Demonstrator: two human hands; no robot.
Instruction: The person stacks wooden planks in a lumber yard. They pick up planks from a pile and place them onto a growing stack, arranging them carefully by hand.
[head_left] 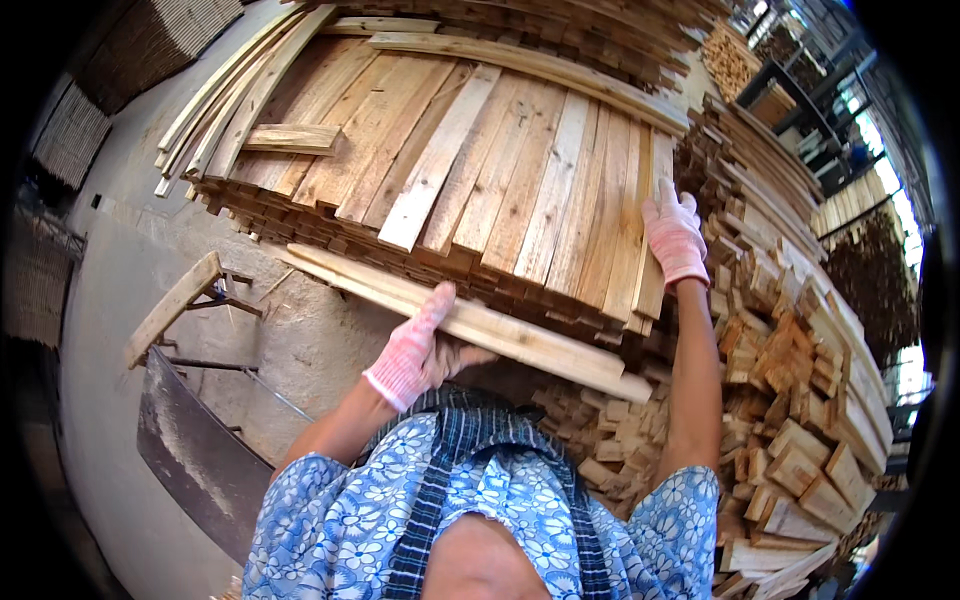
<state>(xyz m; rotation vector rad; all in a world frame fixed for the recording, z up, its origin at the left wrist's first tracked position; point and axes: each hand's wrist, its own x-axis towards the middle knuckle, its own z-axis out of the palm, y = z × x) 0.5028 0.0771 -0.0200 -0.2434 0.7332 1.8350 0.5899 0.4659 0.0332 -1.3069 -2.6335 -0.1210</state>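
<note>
A long pale wooden plank (pixel 540 345) lies across the front of me, held in my left hand (pixel 425 350). The thumb is on its upper side and the fingers are under it. My right hand (pixel 676 236), in a pink and white glove like the left, reaches to the right edge of a layered stack of planks. Its fingers are stretched out over the outermost plank (pixel 651 270). Planks in the top layer (pixel 510 180) lie side by side, their near ends uneven. One paler plank (pixel 440 160) stands out among them.
A crosswise plank (pixel 530 66) rests along the stack's far end. Several loose planks (pixel 235 95) and a short board (pixel 293 139) lie at its left. Offcuts (pixel 790 440) are heaped at the right. A metal-framed stand (pixel 175 310) and a curved dark panel (pixel 195 450) are at the left.
</note>
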